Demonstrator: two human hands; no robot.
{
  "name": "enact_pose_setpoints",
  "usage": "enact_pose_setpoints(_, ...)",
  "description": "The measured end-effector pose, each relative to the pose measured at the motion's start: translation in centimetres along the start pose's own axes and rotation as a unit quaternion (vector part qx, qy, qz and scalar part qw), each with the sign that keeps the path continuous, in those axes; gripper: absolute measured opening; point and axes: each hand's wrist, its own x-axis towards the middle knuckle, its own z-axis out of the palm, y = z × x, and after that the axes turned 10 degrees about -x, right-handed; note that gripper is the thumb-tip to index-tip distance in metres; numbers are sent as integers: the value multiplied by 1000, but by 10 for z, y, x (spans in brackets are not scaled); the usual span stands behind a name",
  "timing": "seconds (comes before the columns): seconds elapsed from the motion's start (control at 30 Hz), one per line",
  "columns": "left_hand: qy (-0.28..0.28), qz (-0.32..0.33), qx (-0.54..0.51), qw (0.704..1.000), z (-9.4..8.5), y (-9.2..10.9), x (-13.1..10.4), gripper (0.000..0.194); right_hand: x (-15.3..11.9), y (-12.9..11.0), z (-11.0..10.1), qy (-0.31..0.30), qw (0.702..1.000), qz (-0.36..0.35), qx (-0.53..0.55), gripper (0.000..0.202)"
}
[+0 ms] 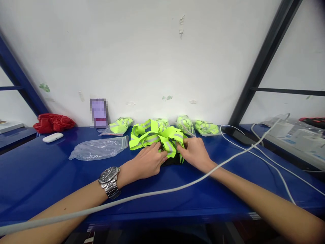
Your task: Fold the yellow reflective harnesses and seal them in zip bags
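A tangled bundle of neon yellow-green straps with grey reflective stripes [152, 138] lies on the blue table, with a black part showing under its front edge. My left hand [149, 161], with a metal watch on the wrist, grips the front of the bundle with curled fingers. On the bundle's right side, my right hand [195, 152] pinches a strap between thumb and fingers. A flattened clear zip bag [100, 148] rests to the left of the bundle. Behind, along the wall, sit several bagged strap bundles, one at the left [121, 125] and one at the right [206, 127].
A white cable [162, 191] crosses in front of me over both forearms. On the left are a white case [52, 137] and red plastic [53, 123]. A purple box [99, 113] leans on the wall. A dark phone [240, 135] and white chargers [302, 139] lie right.
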Motion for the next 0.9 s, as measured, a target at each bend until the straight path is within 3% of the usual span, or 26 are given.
enact_pose_setpoints(0.17, 7, 20, -8, 1000, 6, -2, 1, 24, -10, -11, 8, 27, 999, -9, -38, 43)
enact_pose_setpoints(0.27, 15, 31, -43, 998, 8, -3, 0, 22, -15, -15, 3, 6, 999, -36, -35, 46)
enact_pose_setpoints(0.43, 35, 44, -111, 992, 9, -7, -1, 25, -12, -12, -15, -106, 971, -211, -25, 34)
enact_pose_setpoints(0.53, 51, 47, -135, 988, 14, -12, 1, 22, -9, -7, -17, -129, 953, -270, -40, 35)
enact_pose_setpoints(0.77, 62, -4, -140, 988, 16, -15, 3, 24, -7, -3, 1, -76, 958, -250, -118, 41)
enact_pose_setpoints(0.9, 46, -50, -159, 985, 13, -12, 0, 32, -5, -7, 2, -73, 963, -221, -139, 40)
